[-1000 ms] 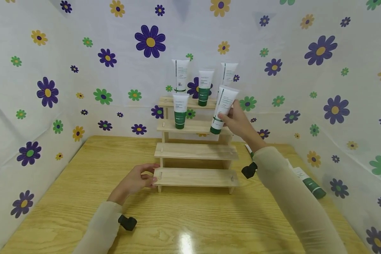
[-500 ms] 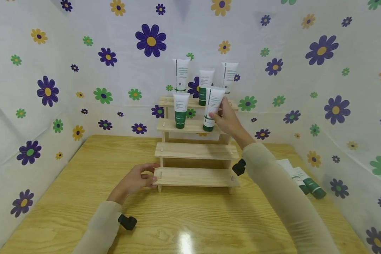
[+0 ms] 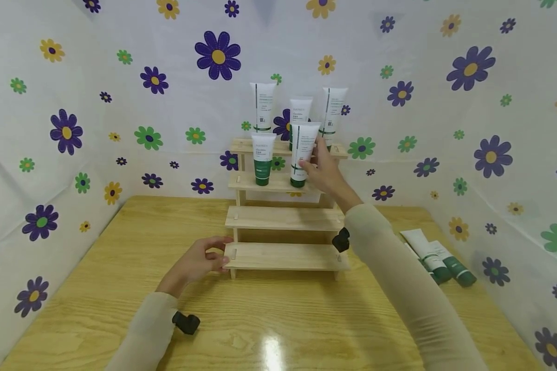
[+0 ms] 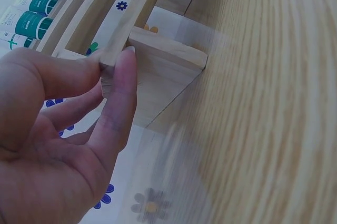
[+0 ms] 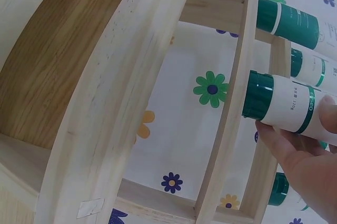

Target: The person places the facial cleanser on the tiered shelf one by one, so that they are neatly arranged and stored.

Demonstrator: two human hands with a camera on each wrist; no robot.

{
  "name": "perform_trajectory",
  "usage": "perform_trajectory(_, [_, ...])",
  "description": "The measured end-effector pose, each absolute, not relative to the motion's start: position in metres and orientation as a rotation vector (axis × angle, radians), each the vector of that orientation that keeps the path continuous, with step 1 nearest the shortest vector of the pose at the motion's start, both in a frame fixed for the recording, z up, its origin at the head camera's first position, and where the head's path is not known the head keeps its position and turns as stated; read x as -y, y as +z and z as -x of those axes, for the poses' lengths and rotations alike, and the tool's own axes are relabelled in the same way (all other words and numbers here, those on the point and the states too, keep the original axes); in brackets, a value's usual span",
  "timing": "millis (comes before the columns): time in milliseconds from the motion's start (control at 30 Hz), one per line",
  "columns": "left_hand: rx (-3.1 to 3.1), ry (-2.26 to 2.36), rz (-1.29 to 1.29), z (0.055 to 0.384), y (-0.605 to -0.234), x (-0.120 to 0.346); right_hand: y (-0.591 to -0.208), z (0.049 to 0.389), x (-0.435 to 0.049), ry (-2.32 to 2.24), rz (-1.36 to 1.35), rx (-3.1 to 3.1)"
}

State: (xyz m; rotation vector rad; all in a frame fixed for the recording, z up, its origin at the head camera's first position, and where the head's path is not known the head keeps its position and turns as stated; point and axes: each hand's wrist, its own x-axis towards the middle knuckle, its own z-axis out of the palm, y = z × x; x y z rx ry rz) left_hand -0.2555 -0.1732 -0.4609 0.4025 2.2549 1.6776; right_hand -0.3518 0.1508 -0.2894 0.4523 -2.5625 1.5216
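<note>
My right hand point(image 3: 326, 169) holds a white squeeze tube point(image 3: 303, 149) with a green cap, thumb on its front. The tube stands cap down at the second tier from the top of a wooden stepped rack point(image 3: 285, 256); in the right wrist view its green cap point(image 5: 258, 95) is right at the shelf edge. To its left on that tier is a white and green tube point(image 3: 262, 159). Behind, the top tier bears three more tubes, one partly hidden by the held tube. My left hand point(image 3: 198, 264) pinches the left end of the lowest shelf point(image 4: 138, 16) between thumb and fingers.
Several more tubes point(image 3: 427, 255) lie in a group on the wooden table point(image 3: 260, 319), right of the rack. A flower-printed white cloth point(image 3: 167, 103) encloses the table at the back and both sides. The two lower shelves carry no tubes.
My right hand has moved left along the second tier with the tube, which went from tilted to nearly upright. My left hand has stayed at the lowest shelf.
</note>
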Motion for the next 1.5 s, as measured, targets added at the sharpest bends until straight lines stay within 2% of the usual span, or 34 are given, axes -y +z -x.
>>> perform_trajectory(1067, [-2.278,1.672,-0.424,0.256,-0.461,0.174,-0.297,0.353,-0.145,1.487,-0.448,2.563])
perform_trajectory(1500, [-2.268,1.682,-0.417,0.257,-0.464,0.174,-0.301,0.344,-0.165,1.484,-0.445,2.595])
